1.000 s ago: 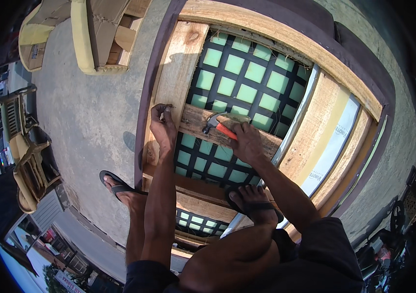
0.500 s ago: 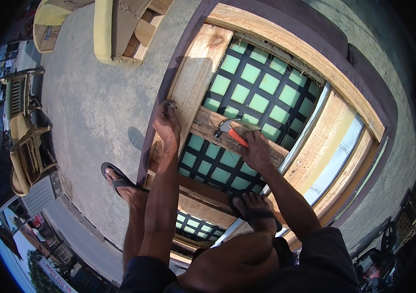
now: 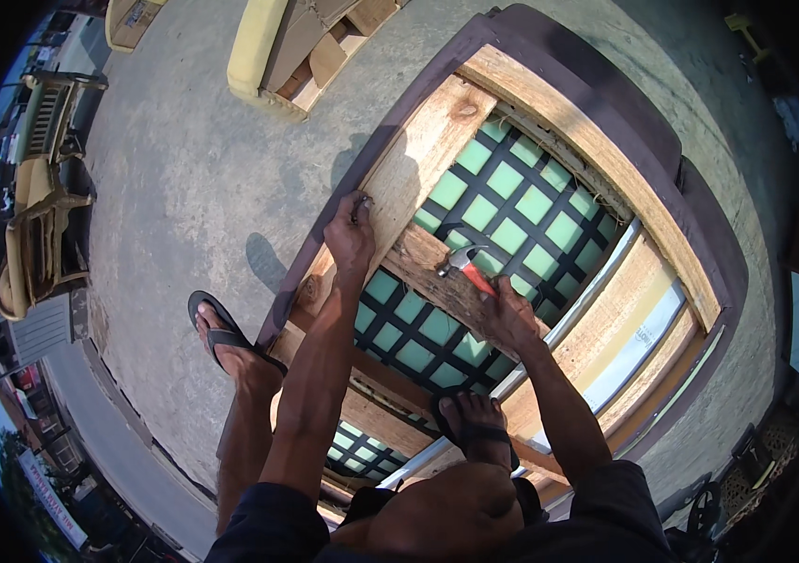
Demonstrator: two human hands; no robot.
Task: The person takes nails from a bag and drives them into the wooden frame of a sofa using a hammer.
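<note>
My right hand point(image 3: 512, 317) grips a claw hammer point(image 3: 476, 274) by its orange-red handle. The hammer's metal head lies over a short wooden crosspiece point(image 3: 418, 258) of an overturned, upholstered furniture frame. Closed fingers of my left hand point(image 3: 351, 239) pinch at the outer edge of a wide wooden board point(image 3: 423, 141), beside the dark purple fabric point(image 3: 390, 141) wrapped over the frame's side. What they hold is too small to make out. Woven black straps point(image 3: 498, 216) with pale green squares between them fill the frame's opening.
My sandalled left foot point(image 3: 221, 333) stands on the concrete floor point(image 3: 169, 188); the other point(image 3: 475, 422) rests on the frame. A yellow-padded furniture piece point(image 3: 259, 56) lies at the upper left, with a carved wooden chair point(image 3: 43, 225) at the far left.
The view has shifted, so the frame sits a little farther right. The hammer has tilted and more of its head and handle shows. My left hand stays at the board's edge.
</note>
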